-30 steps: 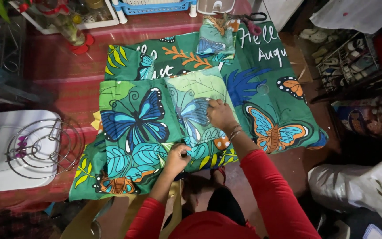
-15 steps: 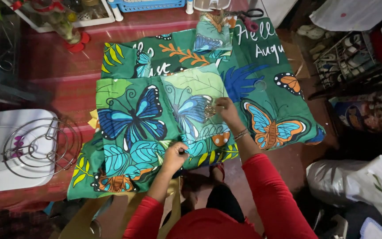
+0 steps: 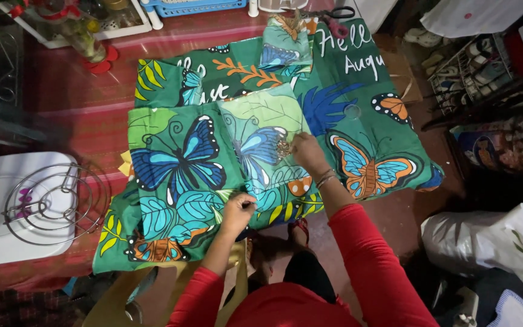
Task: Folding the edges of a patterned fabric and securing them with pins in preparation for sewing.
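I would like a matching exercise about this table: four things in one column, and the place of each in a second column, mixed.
Things:
1. round wire rack
2. pink-handled scissors
3. left hand
4. right hand

Places:
A. at the near edge of the green butterfly-print fabric
B. on the white surface at the left
C. at the far edge of the fabric
D. on the light green folded piece in the middle

Pairs: 1-B, 2-C, 3-A, 4-D
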